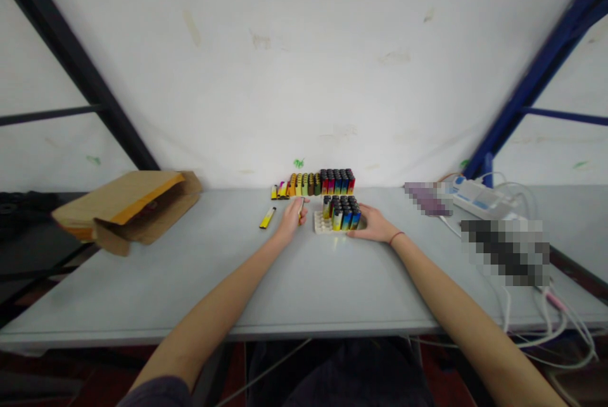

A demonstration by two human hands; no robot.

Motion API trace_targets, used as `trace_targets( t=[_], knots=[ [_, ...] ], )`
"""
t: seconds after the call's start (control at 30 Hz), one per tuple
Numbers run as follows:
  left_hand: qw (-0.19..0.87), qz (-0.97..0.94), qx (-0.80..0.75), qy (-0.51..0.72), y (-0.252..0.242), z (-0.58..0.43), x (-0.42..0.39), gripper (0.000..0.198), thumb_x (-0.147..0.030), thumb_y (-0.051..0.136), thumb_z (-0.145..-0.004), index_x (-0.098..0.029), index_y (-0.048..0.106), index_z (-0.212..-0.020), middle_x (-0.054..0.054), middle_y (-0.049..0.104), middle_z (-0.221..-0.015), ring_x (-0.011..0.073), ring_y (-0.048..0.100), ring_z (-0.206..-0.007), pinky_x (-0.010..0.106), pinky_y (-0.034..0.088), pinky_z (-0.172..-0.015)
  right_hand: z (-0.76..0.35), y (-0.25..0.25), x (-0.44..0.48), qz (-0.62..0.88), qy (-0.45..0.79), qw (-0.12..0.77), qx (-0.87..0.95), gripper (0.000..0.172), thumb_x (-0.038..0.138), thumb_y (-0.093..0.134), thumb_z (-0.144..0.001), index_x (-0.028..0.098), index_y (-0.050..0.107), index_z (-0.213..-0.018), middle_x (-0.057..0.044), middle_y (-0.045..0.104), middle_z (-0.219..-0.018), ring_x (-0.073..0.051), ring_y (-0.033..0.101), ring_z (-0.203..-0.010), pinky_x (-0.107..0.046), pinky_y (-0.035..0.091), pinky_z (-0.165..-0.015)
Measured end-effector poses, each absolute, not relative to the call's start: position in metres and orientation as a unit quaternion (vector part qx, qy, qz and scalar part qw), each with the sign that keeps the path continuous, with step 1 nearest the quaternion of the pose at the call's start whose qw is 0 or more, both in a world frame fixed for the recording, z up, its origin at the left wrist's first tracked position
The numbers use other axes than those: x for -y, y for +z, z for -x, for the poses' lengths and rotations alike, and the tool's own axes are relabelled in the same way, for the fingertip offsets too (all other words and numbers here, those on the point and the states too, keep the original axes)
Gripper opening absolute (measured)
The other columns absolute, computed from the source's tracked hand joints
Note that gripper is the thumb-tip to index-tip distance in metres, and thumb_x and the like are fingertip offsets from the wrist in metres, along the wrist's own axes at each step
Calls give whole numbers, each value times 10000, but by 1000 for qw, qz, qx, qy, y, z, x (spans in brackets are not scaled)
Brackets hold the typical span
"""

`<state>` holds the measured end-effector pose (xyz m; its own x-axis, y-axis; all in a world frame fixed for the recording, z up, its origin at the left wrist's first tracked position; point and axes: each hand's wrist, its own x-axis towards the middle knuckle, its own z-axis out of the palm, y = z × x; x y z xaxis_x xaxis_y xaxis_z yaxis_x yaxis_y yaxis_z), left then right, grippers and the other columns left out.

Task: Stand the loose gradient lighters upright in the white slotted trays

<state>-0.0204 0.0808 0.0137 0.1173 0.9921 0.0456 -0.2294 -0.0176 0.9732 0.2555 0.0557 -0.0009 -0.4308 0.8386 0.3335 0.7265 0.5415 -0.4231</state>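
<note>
A white holed tray (323, 228) stands on the table with several lighters (347, 217) upright in it, black-topped with yellow, blue and red bodies. Bare holes show at its left end. My right hand (375, 225) grips the tray's right end, thumb at the front and fingers behind. Just left of the tray, my left hand (293, 216) is closed around a slim lighter (301, 206), mostly hidden by the fingers. One yellow lighter (268, 218) lies flat to the left of that hand.
Against the wall stand a block of yellow and green lighters (304, 185) and a block of black-topped ones (337, 181). More lighters (280, 190) lie beside them. An open cardboard box (137, 204) sits left. At right are a power strip (479, 197), cables and blurred items.
</note>
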Motion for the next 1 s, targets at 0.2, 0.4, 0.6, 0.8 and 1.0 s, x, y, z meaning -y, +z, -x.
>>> trace_targets(
  t=[0.2, 0.4, 0.6, 0.8, 1.0],
  knots=[
    [629, -401, -378, 548, 21, 17, -77, 313, -524, 500, -948, -215, 502, -899, -85, 467, -563, 80, 392, -386, 202, 343, -413, -255, -1, -55, 471, 109, 263, 835, 607, 543, 800, -728, 186, 684, -1204, -143, 715, -1239, -395, 613, -1250, -560, 474, -1098],
    [656, -346, -417, 526, 28, 17, -75, 476, -593, 353, -946, -233, 364, -635, -96, 238, -434, 64, 179, -328, 192, 145, -349, -259, -6, -58, 478, 112, 256, 833, 680, 579, 798, -724, 199, 666, -1272, -148, 693, -1301, -411, 568, -1326, -581, 438, -1138],
    [638, -335, -449, 528, 28, 15, -73, 421, -475, 320, -970, -235, 338, -624, -85, 243, -425, 69, 161, -328, 183, 122, -352, -260, -9, -60, 478, 113, 256, 833, 706, 581, 802, -722, 197, 657, -1297, -153, 684, -1323, -412, 564, -1334, -587, 427, -1147],
    [623, -324, -455, 548, 29, 14, -73, 405, -472, 325, -974, -236, 338, -646, -90, 239, -435, 70, 167, -331, 179, 132, -351, -259, -7, -59, 475, 110, 258, 834, 697, 592, 791, -740, 204, 656, -1303, -140, 695, -1307, -396, 587, -1306, -568, 439, -1140],
    [631, -314, -456, 543, 34, 13, -69, 390, -405, 276, -987, -231, 352, -646, -89, 228, -422, 73, 161, -324, 177, 121, -346, -260, -9, -60, 473, 107, 265, 834, 687, 585, 801, -729, 211, 668, -1290, -133, 701, -1301, -397, 599, -1290, -568, 452, -1126]
  ],
)
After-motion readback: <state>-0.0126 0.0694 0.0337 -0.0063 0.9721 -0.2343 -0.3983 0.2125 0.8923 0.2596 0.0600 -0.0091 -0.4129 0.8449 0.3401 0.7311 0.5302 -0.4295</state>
